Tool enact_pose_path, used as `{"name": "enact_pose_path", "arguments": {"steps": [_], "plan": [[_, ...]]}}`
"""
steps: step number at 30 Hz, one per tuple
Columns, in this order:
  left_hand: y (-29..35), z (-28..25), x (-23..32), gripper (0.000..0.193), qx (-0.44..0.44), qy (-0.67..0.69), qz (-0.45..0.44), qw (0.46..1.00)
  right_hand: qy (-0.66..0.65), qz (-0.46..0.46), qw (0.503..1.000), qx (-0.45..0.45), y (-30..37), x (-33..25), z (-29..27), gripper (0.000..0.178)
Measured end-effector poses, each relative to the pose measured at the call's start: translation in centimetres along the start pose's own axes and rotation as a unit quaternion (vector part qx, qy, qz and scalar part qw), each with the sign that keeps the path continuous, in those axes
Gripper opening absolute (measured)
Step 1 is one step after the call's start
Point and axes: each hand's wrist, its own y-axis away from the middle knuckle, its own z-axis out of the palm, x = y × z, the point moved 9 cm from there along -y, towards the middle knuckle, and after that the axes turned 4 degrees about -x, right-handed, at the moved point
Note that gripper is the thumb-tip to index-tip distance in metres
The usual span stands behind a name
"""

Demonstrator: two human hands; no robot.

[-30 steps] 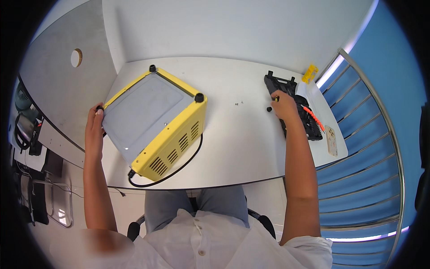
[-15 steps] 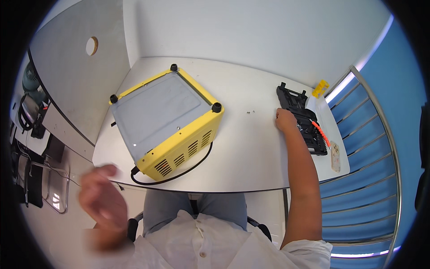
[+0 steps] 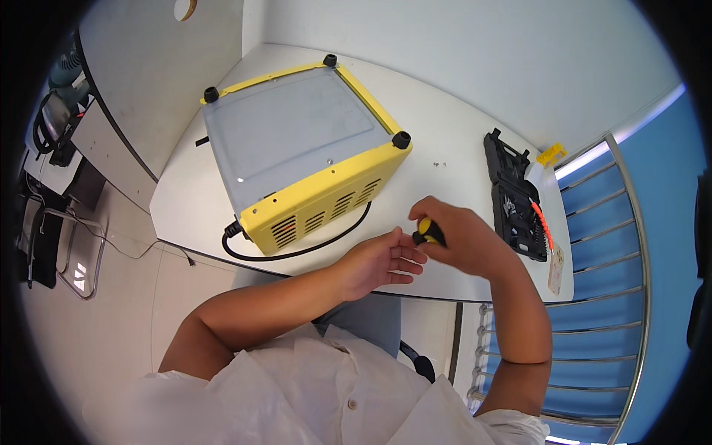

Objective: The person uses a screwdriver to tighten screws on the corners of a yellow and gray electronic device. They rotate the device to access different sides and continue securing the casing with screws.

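My right hand point(image 3: 471, 236) is wrapped around a yellow and black screwdriver point(image 3: 430, 231), held above the front part of the table. Only the handle shows; I cannot see its tip. Close beside it, my left hand point(image 3: 374, 265) is palm up with its fingers apart, the fingertips almost at the right hand. Whether they touch is unclear. To the left lies a yellow box-shaped appliance point(image 3: 315, 200), its grey panel point(image 3: 297, 126) and black feet facing up. Vent slots line its near side, and a black cord point(image 3: 319, 254) curves in front of it.
Small screws point(image 3: 440, 165) lie to the right of the appliance. At the right, an open black tool case point(image 3: 513, 215) has an orange-handled tool point(image 3: 542, 221) across it. Near it are a yellow plastic piece point(image 3: 551, 154) and a patterned flat object point(image 3: 555, 273). Metal railing point(image 3: 608, 252) borders that side.
My right hand has come from the tool case to the front of the table, now holding the screwdriver. My left hand has swung in from the left to meet it. The view has shifted.
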Motion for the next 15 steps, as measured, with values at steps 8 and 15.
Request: {"name": "enact_pose_path", "arguments": {"steps": [8, 15], "plan": [[2.4, 0.9, -0.4, 0.036, -0.038, 0.041, 0.028, 0.998, 0.002, -0.086, 0.996, -0.002, 0.3, -3.0, 2.5, 0.043], [4.5, 1.9, 1.3, 0.029, -0.11, 0.026, 0.108, 0.988, -0.242, -0.297, 0.838, 0.388, 9.2, -5.2, -8.6, 0.033]]}}
